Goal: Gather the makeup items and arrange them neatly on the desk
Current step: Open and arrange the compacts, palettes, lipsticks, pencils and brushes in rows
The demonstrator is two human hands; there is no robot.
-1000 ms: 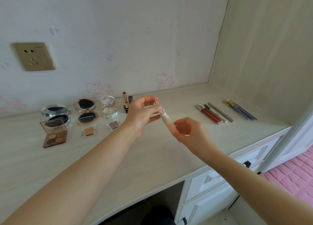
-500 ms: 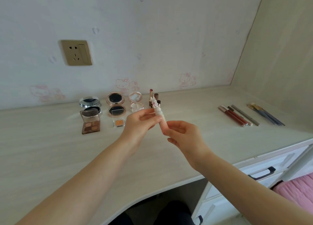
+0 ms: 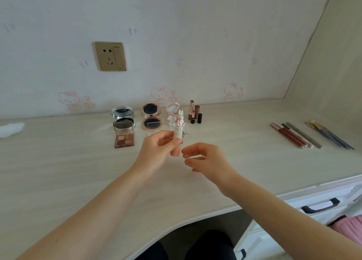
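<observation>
Head view: left hand (image 3: 156,148) pinches a small lipstick tube (image 3: 177,138) upright above the tabletop (image 3: 58,171), in front of the compacts (image 3: 151,117). Right hand (image 3: 205,160) is just beside the tube's base, fingers loosely curled, holding nothing. Judged light, rigid and smooth. The rabbit figure on the cap looks fragile, so grip the plain lower barrel.

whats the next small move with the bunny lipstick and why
Probably set the cream bunny-topped lipstick tube, pinched upright in the left hand, beside the standing lipsticks at the wall; the right hand is off it, and like items are grouped.
</observation>
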